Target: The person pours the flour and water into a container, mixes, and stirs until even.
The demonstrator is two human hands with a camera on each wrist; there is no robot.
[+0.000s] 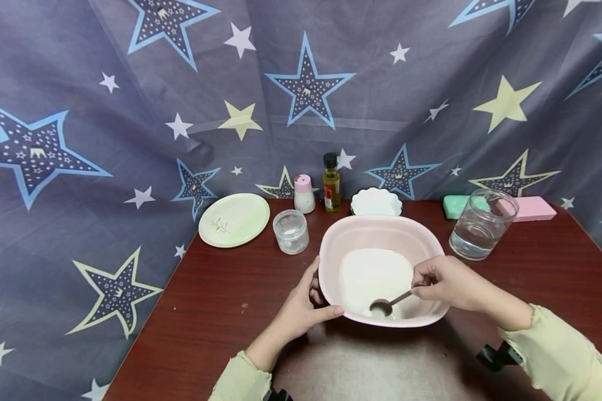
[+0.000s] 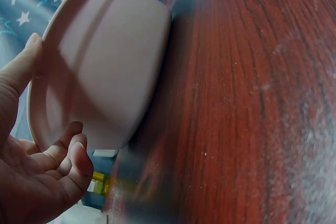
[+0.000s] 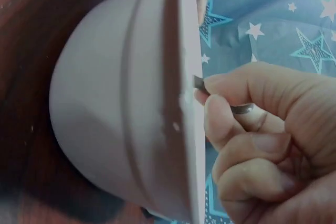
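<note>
A pink basin (image 1: 385, 223) stands on the table, with a white substance (image 1: 376, 275) spread over its bottom. My left hand (image 1: 301, 306) grips the basin's left side, thumb on the rim and fingers against the outer wall, as the left wrist view also shows (image 2: 37, 166). Between thumb and fingers my right hand (image 1: 448, 281) pinches the handle of a small dark spoon (image 1: 381, 307). The spoon's head is inside the basin near its front wall, at the edge of the white substance. In the right wrist view the basin wall (image 3: 105, 93) hides the spoon's head.
Behind the basin are a plate (image 1: 236, 220), a clear jar (image 1: 291, 234), a pink-capped shaker (image 1: 304, 195), an oil bottle (image 1: 332, 189) and a white scalloped dish (image 1: 376, 201). To the right stand a glass of water (image 1: 476, 234), a green block (image 1: 455, 207) and a pink block (image 1: 535, 209).
</note>
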